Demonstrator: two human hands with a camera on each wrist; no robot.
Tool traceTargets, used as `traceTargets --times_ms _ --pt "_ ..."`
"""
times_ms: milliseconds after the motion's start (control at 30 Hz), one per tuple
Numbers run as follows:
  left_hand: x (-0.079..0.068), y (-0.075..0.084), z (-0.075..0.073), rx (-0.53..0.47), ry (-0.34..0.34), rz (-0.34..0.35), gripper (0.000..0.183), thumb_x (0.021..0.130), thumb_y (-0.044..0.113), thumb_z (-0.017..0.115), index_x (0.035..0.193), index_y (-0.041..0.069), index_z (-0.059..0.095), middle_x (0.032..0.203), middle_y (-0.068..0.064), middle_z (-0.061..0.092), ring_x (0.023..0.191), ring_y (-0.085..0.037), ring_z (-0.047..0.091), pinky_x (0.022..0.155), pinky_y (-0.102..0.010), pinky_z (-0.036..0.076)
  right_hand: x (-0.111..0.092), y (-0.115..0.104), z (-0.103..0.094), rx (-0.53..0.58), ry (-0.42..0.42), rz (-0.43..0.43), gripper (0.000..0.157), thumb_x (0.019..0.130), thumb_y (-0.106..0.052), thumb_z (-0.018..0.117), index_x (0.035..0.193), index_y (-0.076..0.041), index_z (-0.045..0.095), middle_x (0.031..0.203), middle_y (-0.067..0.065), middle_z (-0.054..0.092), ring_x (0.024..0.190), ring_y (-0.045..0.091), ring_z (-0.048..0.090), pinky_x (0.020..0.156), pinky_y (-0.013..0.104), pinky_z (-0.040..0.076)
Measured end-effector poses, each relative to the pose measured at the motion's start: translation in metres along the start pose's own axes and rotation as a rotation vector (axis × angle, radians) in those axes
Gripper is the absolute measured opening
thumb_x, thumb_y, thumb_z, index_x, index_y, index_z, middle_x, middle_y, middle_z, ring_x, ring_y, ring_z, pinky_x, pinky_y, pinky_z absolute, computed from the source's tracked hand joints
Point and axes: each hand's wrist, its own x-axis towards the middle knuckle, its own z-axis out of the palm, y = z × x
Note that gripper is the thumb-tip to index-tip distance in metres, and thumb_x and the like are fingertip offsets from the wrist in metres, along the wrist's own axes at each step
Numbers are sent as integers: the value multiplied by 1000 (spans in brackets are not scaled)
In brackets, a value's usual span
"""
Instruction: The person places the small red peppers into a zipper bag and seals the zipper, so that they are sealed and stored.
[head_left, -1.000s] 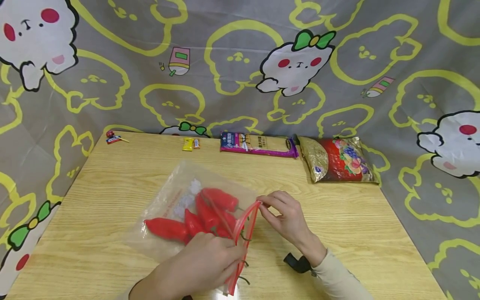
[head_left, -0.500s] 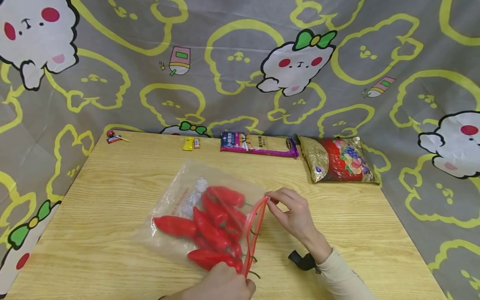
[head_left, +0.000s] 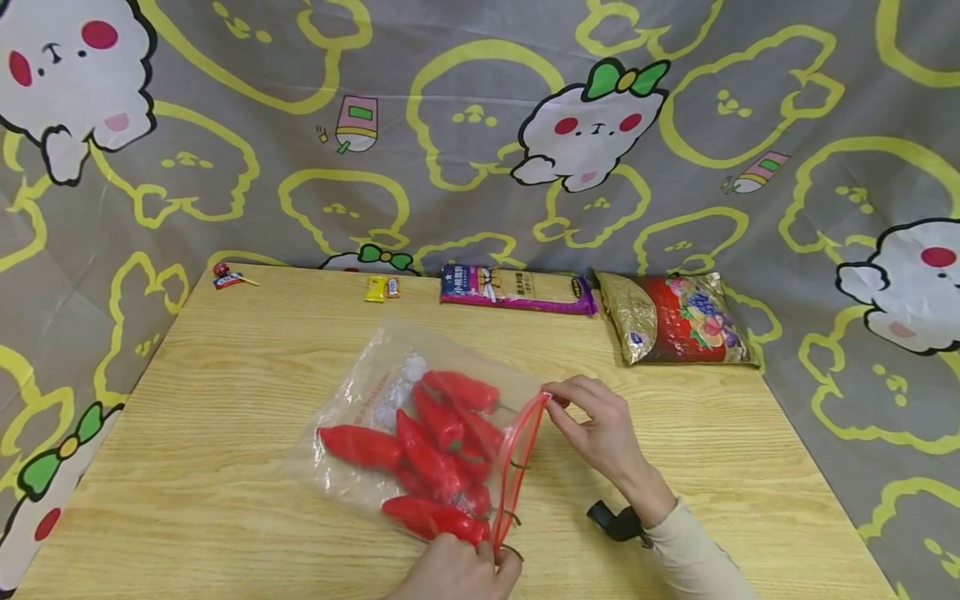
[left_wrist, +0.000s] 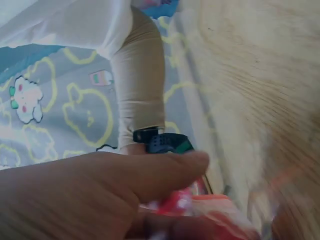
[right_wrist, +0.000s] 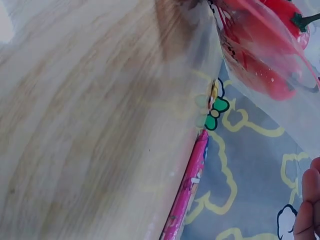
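— Between left hand (head_left: 457,571) and right hand (head_left: 600,421): what?
— Clear zip bag (head_left: 352,408), mouth facing right, edged by red strip (head_left: 504,475).
— State of fingers?
— Right: pinching far end of red strip, thumb against fingertips. Left: gripping near end, at bottom edge of head view.
— Peppers?
— Inside clear zip bag, left of right fingers, just beyond left fingers: several red peppers (head_left: 431,467), heaped, overlapping. Thin green stems (head_left: 512,517) at bag mouth, between both sets of fingers.
— Whitish patch (head_left: 401,392) beside peppers, left of right fingers. Print or contents?
— Cannot tell.
— Resting or lifted?
— Spread over tabletop (head_left: 225,375); contact hard to judge.
— Beyond the fingers?
— Along back edge, well apart from both hands: purple-edged packet (head_left: 517,289), then gold-and-red pouch (head_left: 678,321) just right of it. Left of those, yellow packet (head_left: 376,288) beside small orange-white packet (head_left: 393,287). Farthest left, lollipop (head_left: 221,268) with blue-red wrapper (head_left: 227,281).
— Behind everything?
— Grey cartoon-print cloth (head_left: 262,142).
— Nearer than right fingers?
— Black wrist device (head_left: 618,523), beige sleeve (head_left: 693,550).
— Wrist views?
— Left: mostly blurred thumb. Right: fingertips only at lower right edge, bagged peppers farther up.
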Motion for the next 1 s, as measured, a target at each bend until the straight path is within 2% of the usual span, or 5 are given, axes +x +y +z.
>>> traceTargets --times_ms 200,367,467,733,1000 --pt "-6 -15 -15 -55 101 31 27 87 48 43 85 21 50 53 8 44 36 -6 30 37 -22 13 2 4 -12 -28 46 19 18 74 -2 67 91 -8 70 78 -1 61 68 11 56 63 20 44" --pt "-8 -41 -37 -101 498 14 24 91 16 33 75 16 50 58 6 41 43 -6 24 43 -16 8 11 5 -29 -4 111 82 14 72 -1 66 86 -4 69 83 10 56 78 18 52 71 21 40" --pt "-10 -61 -55 -127 632 -6 29 87 2 32 71 14 52 64 4 43 50 -7 27 44 -13 11 21 -2 -41 45 122 139 16 70 6 65 84 -1 66 91 16 57 88 21 52 81 21 39" --pt "-26 -99 -86 -334 656 -156 34 99 17 37 80 11 64 87 -3 59 75 -14 56 60 -24 48 47 -30 -62 242 100 225 17 71 22 55 85 12 56 96 29 59 98 18 59 82 21 43" --pt "-36 -136 -101 -464 754 -251 29 97 22 44 82 6 64 93 -6 63 79 -16 58 65 -27 48 56 -26 -66 372 145 230 11 79 17 54 90 17 49 90 12 66 81 10 63 64 18 41"
